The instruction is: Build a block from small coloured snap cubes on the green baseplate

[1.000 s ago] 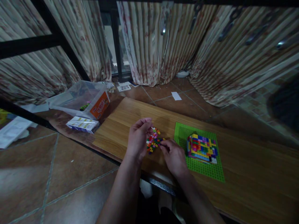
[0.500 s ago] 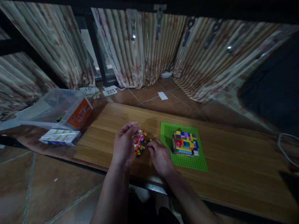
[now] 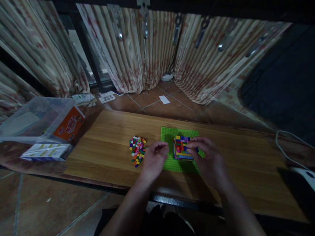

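My right hand is over the right part of a block of multicoloured toy bricks, thumb and forefinger pinched on a small toy brick, mostly hidden by the fingertips. The block stands on a green studded baseplate, and my hand covers its right side. To the left of the block, my left hand hovers by the baseplate's left edge with its fingers curled together. Whatever those fingers may hold is hidden. Loose toy bricks in many colours lie in a pile just left of that hand.
The wooden table carries all of this. At its left are a clear plastic bin with an orange label and a white box. A white cable and a dark flat object are at the right. Curtains hang behind.
My right hand has gone from the loose pile to the brick block on the right. My left hand has also moved right, away from above the pile. The view has shifted to the right.
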Motion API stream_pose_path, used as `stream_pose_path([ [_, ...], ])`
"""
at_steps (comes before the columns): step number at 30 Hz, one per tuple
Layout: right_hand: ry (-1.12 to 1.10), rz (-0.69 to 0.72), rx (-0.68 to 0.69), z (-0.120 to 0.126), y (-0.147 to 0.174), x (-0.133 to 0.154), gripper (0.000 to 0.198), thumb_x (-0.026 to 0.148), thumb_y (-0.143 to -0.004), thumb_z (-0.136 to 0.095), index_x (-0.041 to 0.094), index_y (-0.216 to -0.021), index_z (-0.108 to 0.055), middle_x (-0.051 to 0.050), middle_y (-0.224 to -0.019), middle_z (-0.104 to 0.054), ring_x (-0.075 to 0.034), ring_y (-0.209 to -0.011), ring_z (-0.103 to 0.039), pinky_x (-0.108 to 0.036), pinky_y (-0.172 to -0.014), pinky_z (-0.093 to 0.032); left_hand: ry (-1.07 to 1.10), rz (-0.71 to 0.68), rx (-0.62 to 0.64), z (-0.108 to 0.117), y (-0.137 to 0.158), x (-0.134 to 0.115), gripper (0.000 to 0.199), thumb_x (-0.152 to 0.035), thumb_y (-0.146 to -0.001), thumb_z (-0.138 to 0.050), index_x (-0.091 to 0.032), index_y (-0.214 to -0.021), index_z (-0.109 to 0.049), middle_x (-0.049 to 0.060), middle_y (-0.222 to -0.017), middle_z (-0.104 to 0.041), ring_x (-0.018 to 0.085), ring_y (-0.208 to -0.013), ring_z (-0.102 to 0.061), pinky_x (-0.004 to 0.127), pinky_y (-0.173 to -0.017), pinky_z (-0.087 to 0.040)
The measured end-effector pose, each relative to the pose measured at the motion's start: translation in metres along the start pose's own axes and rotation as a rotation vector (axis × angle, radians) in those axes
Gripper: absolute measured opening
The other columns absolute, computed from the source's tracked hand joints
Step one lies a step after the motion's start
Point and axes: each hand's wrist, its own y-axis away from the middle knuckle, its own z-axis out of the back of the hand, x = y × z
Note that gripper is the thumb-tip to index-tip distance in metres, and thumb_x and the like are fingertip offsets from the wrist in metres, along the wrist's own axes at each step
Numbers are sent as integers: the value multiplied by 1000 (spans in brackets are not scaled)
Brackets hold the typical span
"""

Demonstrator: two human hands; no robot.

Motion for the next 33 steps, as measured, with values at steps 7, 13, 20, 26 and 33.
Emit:
stream_pose_path([
  [7, 72, 22, 65, -12, 5, -6, 11, 30, -88, -62, 31, -85, -73, -3, -125, -59, -29, -119, -50, -54, -99, -42, -105, 21, 46, -15, -3, 12, 5, -19, -70, -67, -19, -74, -70, -1, -64, -63, 12, -56, -53, 24, -58, -41],
  [13, 1, -35, 54, -18, 5, -10, 9, 30, -86, -65, 31, -83, -73, -2, -128, -58, -27, -122, -48, -53, -102, -40, -127, 23, 82, -14, -5, 14, 5, -20, -72, -66, -19, -74, -70, 0, -65, -63, 12, -57, -54, 24, -58, -42],
  [20, -66, -106, 6, -22, 4, -11, 5, 32, -80, -70, 28, -83, -72, -4, -123, -61, -27, -118, -53, -51, -102, -40, -147, 8, 131, -16, -4, 18, 8, -26, -75, -68, -19, -75, -71, 1, -67, -65, 14, -61, -56, 24, -59, -43],
  [26, -38, -88, 9, -21, 3, -12, 9, 33, -80, -70, 25, -86, -69, -6, -122, -62, -27, -116, -55, -51, -102, -40, -211, -29, 141, -21, -9, 22, 12, -28, -74, -69, -17, -77, -65, 1, -68, -63, 13, -62, -56, 24, -59, -42],
  [33, 8, -65, 40, -19, 4, -13, 13, 37, -83, -67, 25, -88, -68, -7, -123, -62, -28, -118, -53, -50, -101, -40, -214, 18, 70, -31, -11, 27, 10, -20, -69, -66, -17, -74, -58, -3, -64, -57, 12, -60, -53, 24, -59, -40],
])
